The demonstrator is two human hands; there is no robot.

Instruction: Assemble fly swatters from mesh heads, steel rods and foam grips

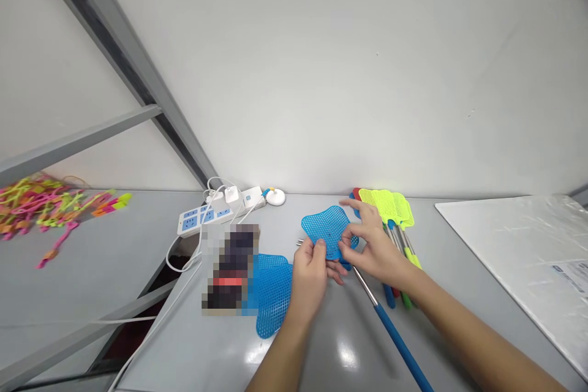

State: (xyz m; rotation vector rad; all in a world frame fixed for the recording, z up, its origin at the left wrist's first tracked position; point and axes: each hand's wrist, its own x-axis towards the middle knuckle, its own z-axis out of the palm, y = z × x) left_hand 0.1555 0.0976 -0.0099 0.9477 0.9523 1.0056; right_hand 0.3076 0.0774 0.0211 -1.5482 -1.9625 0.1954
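Note:
A blue mesh fly swatter head (327, 223) is tilted up above the table. My left hand (311, 272) grips its lower edge, thumb in front and fingers behind. At its right edge my right hand (374, 245) makes a pinch with thumb and index finger, the other fingers lifted; whether a small part sits in the pinch is hidden. Below the right hand a metal rod with a blue handle (397, 338) slants toward the lower right; its joint with the head is covered. More blue swatter heads (274, 297) lie left of my left forearm.
Several swatters with yellow-green heads (383, 205) are piled behind my right hand. A power strip (204, 220) with chargers and white cables stands back left, near a pixelated patch (232, 269). A wrapped white board (514, 245) lies right; colourful plastic pieces (46, 208) lie far left beyond a grey frame.

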